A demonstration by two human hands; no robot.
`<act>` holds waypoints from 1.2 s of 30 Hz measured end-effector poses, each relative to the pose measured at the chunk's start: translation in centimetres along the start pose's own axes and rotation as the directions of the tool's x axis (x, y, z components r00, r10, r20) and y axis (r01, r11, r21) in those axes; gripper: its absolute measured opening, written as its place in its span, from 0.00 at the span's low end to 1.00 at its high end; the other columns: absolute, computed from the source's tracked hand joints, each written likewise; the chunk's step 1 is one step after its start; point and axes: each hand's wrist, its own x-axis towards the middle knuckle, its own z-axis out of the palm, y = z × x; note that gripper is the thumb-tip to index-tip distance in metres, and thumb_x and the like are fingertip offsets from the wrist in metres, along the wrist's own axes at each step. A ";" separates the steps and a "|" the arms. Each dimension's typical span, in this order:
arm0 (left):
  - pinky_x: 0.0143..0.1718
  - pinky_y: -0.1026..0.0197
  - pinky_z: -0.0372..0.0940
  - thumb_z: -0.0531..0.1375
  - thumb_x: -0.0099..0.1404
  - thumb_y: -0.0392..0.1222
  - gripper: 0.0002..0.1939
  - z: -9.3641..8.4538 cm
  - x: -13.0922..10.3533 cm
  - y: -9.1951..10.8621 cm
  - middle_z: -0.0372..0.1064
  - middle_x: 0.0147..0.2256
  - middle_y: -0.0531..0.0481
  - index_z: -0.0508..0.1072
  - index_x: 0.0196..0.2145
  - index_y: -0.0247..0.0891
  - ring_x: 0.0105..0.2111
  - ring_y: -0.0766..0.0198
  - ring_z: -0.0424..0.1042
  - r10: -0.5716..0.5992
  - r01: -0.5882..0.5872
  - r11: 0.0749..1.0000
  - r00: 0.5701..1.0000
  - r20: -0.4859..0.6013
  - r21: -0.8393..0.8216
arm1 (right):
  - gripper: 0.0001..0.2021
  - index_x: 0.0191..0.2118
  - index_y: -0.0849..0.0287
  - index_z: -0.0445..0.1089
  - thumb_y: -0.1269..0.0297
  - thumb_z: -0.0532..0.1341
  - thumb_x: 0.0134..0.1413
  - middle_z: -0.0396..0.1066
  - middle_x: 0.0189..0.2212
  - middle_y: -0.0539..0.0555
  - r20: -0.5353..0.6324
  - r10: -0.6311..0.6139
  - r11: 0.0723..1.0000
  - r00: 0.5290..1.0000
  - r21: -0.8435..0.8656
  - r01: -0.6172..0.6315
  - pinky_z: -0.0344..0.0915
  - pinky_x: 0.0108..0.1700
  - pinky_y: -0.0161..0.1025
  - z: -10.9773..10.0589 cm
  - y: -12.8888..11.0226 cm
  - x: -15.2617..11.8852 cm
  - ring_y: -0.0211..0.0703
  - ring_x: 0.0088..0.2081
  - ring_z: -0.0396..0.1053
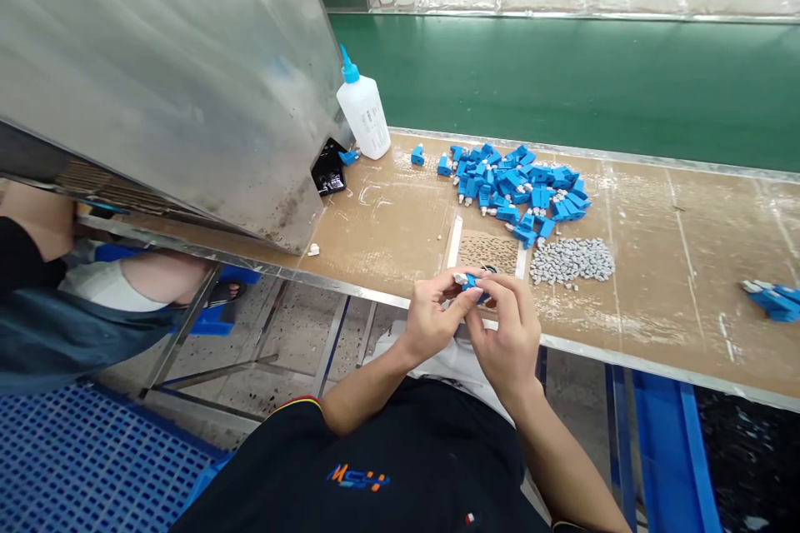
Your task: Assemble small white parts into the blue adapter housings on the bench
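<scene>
My left hand (432,315) pinches a small blue plastic part with a whitish tip (470,280) above the table's front edge. Close against it, the fingers of my right hand (509,325) are closed on the same part; they hide much of it. Just beyond my hands lies a tray with small brown pieces and pale side strips (488,248). To its right is a spread of small grey pieces (572,260). A heap of similar blue plastic parts (506,183) lies farther back.
A white bottle with a blue nozzle (367,117) stands beside a large metal housing (187,67) at left. Behind the table runs a green conveyor belt (562,83). More blue parts (775,300) lie at far right. Another person's leg (150,279) shows at left.
</scene>
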 end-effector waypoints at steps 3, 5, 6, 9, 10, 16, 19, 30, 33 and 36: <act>0.40 0.54 0.78 0.66 0.69 0.56 0.21 -0.2 2.7 -0.5 0.83 0.43 0.42 0.79 0.52 0.41 0.39 0.54 0.83 0.033 -0.048 0.996 0.982 0.184 0.075 | 0.13 0.51 0.45 0.68 0.70 0.61 0.66 0.74 0.40 0.56 0.033 0.032 0.999 0.999 -0.026 -0.031 0.74 0.34 0.48 -1.8 1.6 0.7 0.52 0.38 0.75; 0.38 0.52 0.77 0.68 0.65 0.57 0.23 -0.7 6.3 -1.1 0.82 0.43 0.41 0.77 0.52 0.41 0.38 0.52 0.82 0.039 -0.092 0.983 0.950 0.309 0.159 | 0.08 0.49 0.46 0.69 0.65 0.63 0.67 0.74 0.38 0.56 0.033 0.098 0.990 0.995 -0.109 -0.094 0.70 0.31 0.48 -4.2 4.3 0.7 0.50 0.33 0.72; 0.38 0.51 0.76 0.68 0.65 0.56 0.21 -1.1 8.5 -1.4 0.81 0.42 0.42 0.78 0.49 0.40 0.36 0.53 0.81 0.031 -0.102 0.966 0.957 0.290 0.236 | 0.06 0.47 0.48 0.69 0.64 0.63 0.66 0.73 0.37 0.55 0.009 0.146 0.972 0.989 -0.188 -0.141 0.67 0.30 0.48 -5.8 6.3 0.4 0.49 0.30 0.70; 0.48 0.42 0.72 0.69 0.63 0.40 0.09 -1.7 14.9 -2.7 0.74 0.37 0.42 0.72 0.34 0.38 0.40 0.49 0.77 0.022 -0.036 0.888 0.999 0.035 0.459 | 0.04 0.37 0.50 0.68 0.61 0.64 0.62 0.68 0.30 0.56 -0.150 0.211 0.843 0.966 -0.473 -0.258 0.60 0.32 0.50 -11.1 13.5 -0.7 0.52 0.30 0.66; 0.52 0.39 0.70 0.71 0.60 0.35 0.12 -1.6 16.6 -3.2 0.73 0.38 0.41 0.69 0.32 0.38 0.44 0.47 0.76 0.011 0.012 0.839 0.999 -0.040 0.544 | 0.07 0.34 0.50 0.66 0.62 0.65 0.60 0.66 0.27 0.56 -0.184 0.215 0.797 0.959 -0.535 -0.281 0.58 0.32 0.51 -12.8 15.9 -1.0 0.54 0.30 0.65; 0.63 0.36 0.59 0.72 0.59 0.31 0.24 -1.0 20.2 -5.2 0.65 0.46 0.38 0.57 0.28 0.42 0.54 0.42 0.70 0.001 0.091 0.728 0.991 -0.134 0.679 | 0.12 0.29 0.48 0.62 0.61 0.66 0.58 0.61 0.28 0.59 -0.285 0.286 0.702 0.915 -0.588 -0.402 0.55 0.41 0.58 -18.9 22.7 -0.9 0.64 0.41 0.65; 0.62 0.41 0.61 0.71 0.58 0.28 0.22 -2.5 19.6 -4.8 0.66 0.39 0.46 0.60 0.28 0.41 0.50 0.49 0.71 0.052 0.025 0.753 0.994 -0.097 0.658 | 0.10 0.32 0.52 0.68 0.55 0.65 0.61 0.67 0.30 0.61 -0.172 0.257 0.810 0.951 -0.499 -0.309 0.61 0.41 0.56 -17.4 21.4 -0.8 0.59 0.39 0.68; 0.34 0.63 0.71 0.71 0.56 0.42 0.12 -7.5 7.5 -0.8 0.69 0.30 0.55 0.72 0.35 0.40 0.30 0.67 0.70 0.008 0.030 0.975 0.986 -0.168 0.222 | 0.10 0.37 0.54 0.75 0.58 0.59 0.66 0.75 0.33 0.55 0.448 0.263 0.951 0.854 -0.268 -0.152 0.70 0.36 0.45 -10.7 17.5 0.0 0.47 0.32 0.72; 0.35 0.63 0.74 0.73 0.55 0.46 0.16 -7.1 5.7 -2.3 0.72 0.31 0.54 0.72 0.35 0.40 0.32 0.66 0.73 -0.044 0.061 0.994 0.984 -0.171 0.092 | 0.10 0.32 0.53 0.74 0.58 0.61 0.65 0.76 0.32 0.55 0.509 0.251 0.944 0.824 -0.317 -0.092 0.68 0.35 0.44 -11.1 18.1 0.9 0.49 0.33 0.73; 0.34 0.64 0.74 0.74 0.54 0.50 0.19 -6.4 4.5 -3.8 0.72 0.30 0.54 0.72 0.34 0.39 0.31 0.66 0.74 -0.091 0.092 0.996 0.979 -0.181 -0.006 | 0.10 0.31 0.53 0.73 0.58 0.62 0.63 0.77 0.31 0.55 0.523 0.268 0.937 0.809 -0.338 -0.092 0.67 0.34 0.44 -11.6 17.9 1.3 0.49 0.32 0.73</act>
